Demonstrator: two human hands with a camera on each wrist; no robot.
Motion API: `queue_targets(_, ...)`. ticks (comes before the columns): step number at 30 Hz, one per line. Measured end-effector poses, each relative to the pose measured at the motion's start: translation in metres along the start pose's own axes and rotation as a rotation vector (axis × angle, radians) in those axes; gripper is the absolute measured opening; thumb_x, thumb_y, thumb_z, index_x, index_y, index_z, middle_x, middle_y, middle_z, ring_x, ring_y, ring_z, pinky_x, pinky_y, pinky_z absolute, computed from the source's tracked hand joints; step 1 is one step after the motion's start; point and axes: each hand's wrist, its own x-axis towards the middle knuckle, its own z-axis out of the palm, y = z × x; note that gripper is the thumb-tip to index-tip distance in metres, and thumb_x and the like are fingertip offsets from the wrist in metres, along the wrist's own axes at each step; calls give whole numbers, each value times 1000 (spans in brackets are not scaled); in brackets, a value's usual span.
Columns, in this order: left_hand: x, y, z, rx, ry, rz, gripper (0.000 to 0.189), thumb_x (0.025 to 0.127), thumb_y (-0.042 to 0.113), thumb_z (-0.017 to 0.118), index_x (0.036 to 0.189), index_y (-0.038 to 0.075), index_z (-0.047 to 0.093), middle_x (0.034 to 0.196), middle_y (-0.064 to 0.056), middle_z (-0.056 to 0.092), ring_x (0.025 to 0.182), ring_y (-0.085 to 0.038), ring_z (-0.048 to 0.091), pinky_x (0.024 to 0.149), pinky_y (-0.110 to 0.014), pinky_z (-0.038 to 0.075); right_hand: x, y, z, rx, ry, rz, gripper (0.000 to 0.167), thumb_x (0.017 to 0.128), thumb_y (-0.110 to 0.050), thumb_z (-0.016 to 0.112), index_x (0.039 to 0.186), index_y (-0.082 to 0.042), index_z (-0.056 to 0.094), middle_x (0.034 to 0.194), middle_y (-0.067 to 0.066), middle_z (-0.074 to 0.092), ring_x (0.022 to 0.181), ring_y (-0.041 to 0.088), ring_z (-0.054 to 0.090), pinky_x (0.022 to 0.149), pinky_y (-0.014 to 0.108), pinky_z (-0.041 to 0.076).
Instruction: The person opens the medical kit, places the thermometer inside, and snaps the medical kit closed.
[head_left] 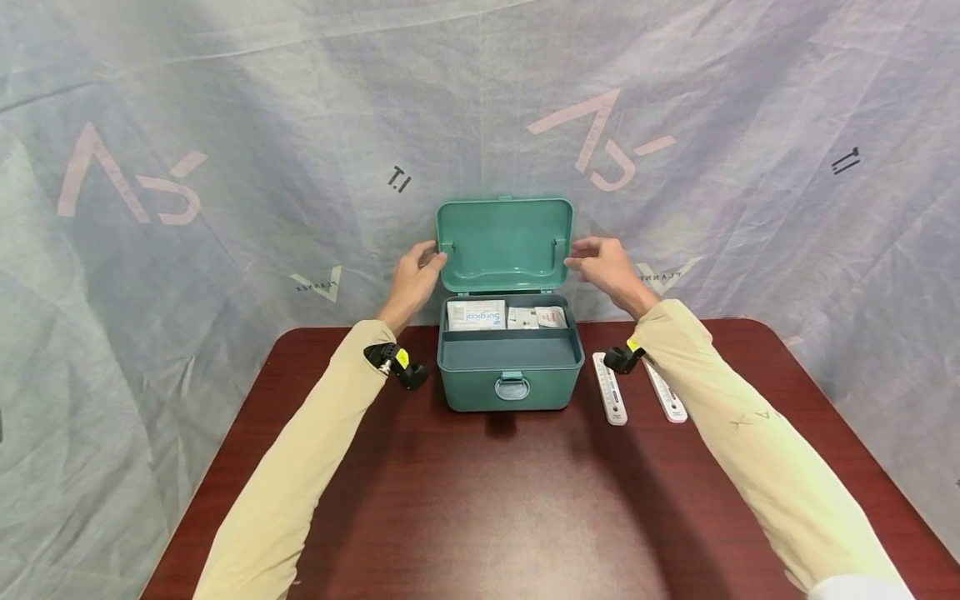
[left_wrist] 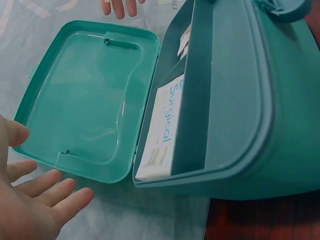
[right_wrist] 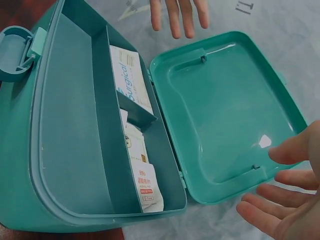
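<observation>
A person's two arms in cream sleeves reach forward over a dark red table, with the left hand and right hand well apart, at either side of the raised lid of one green box near the table's far edge. Both hands have their fingers loosely spread and grip nothing; whether either touches the lid cannot be told. Behind the box's divider sit one "Surgical" packet and at least two smaller packets, while two white thermometers lie to the box's right.
</observation>
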Motion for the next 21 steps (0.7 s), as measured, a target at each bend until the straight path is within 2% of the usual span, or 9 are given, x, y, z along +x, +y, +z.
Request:
queue_targets(7,-8,0,-5,3,-3,21,50,96,35,54,141,14,45,132,-9,54,121,-24,50,99,-38,42,-3,2,-4,-32,7,-37,41,94,-9,57,130,8,50,124,24,55,105,36,57,81,39,53)
queue_targets(12,-11,-4,-8,-33,19,56,47,95,30,57,137,10,49,128,-11,56,118,-25,53,96,-38,44,-5,1,-5,-54,10,-54,40,94,-11,57,129,7,52,122,22,56,98,32,58,81,42,52)
queue_targets(19,-21,-9,-13,-64,56,78,41,94,25,59,130,7,56,123,-12,58,114,-25,55,94,-37,46,-12,2,-7,-62,1,-89,39,93,-9,58,128,6,52,125,22,54,102,32,56,83,47,51)
queue_targets(21,-22,-11,-13,-64,64,80,40,93,25,60,129,8,57,124,-11,59,114,-24,55,94,-36,46,-14,2,-8,-65,6,-95,38,93,-9,59,127,6,53,125,21,55,101,32,57,81,44,52)
